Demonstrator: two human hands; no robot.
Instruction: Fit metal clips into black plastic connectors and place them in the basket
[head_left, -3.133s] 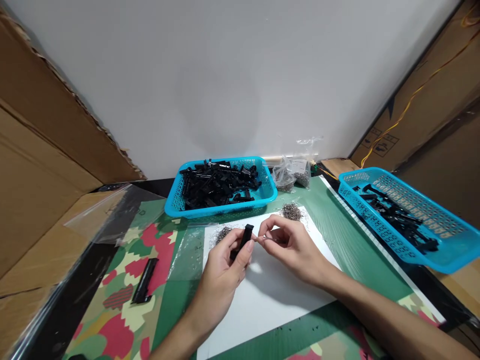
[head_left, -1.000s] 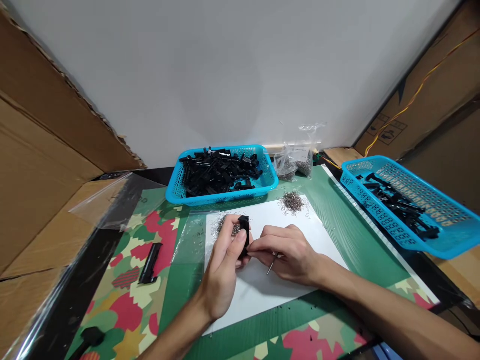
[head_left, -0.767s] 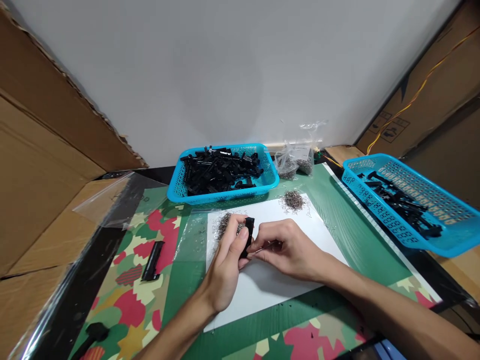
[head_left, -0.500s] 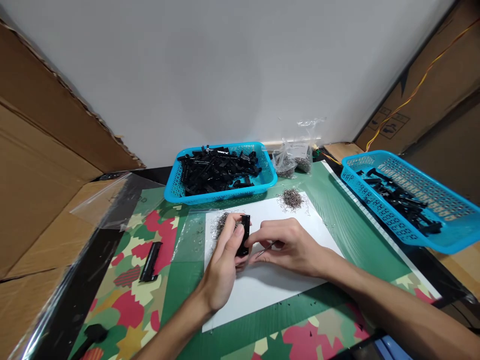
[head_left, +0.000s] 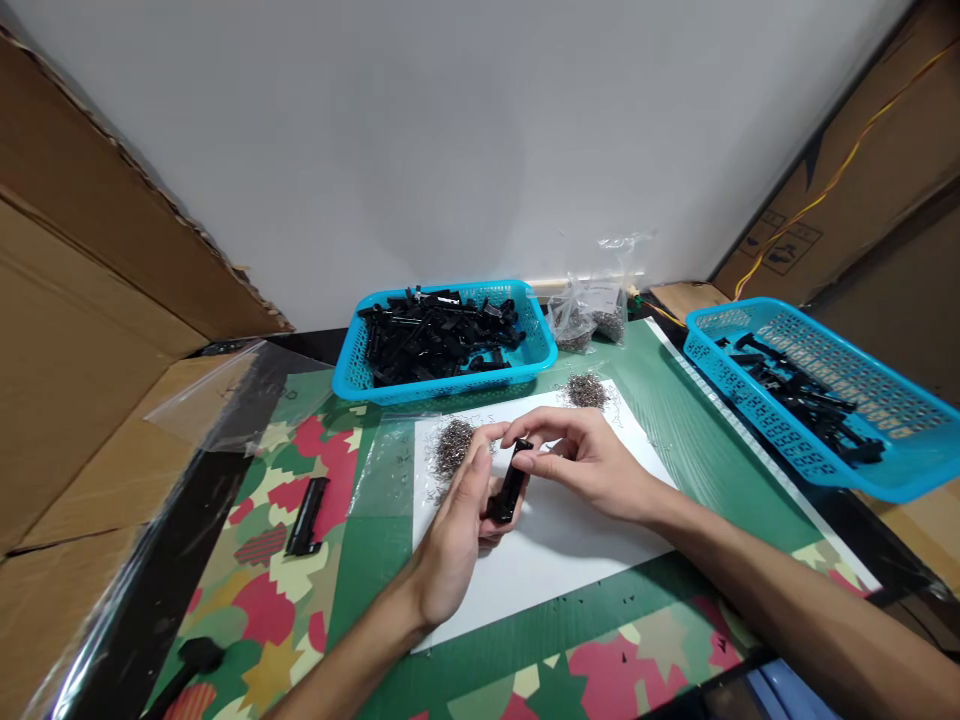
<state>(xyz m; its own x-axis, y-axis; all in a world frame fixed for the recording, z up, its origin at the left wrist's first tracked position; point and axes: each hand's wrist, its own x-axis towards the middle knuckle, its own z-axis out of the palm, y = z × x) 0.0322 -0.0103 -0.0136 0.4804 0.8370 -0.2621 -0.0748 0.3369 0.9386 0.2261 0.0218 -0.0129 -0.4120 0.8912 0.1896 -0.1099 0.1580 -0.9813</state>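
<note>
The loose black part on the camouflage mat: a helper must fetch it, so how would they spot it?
Start at the camouflage mat, left of the white sheet. The black part lies there alone, flat and oblong, far from both blue baskets and untouched by either hand.

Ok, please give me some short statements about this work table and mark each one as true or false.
1. Both hands hold one black plastic part over the white sheet. True.
2. The basket behind the hands is red. False: it is blue and full of black parts.
3. The right-side basket is blue too. True.
4. The loose black part on the patterned mat lies right of the hands. False: it lies to their left.
5. The left hand rests flat and empty. False: it grips the part.
</note>
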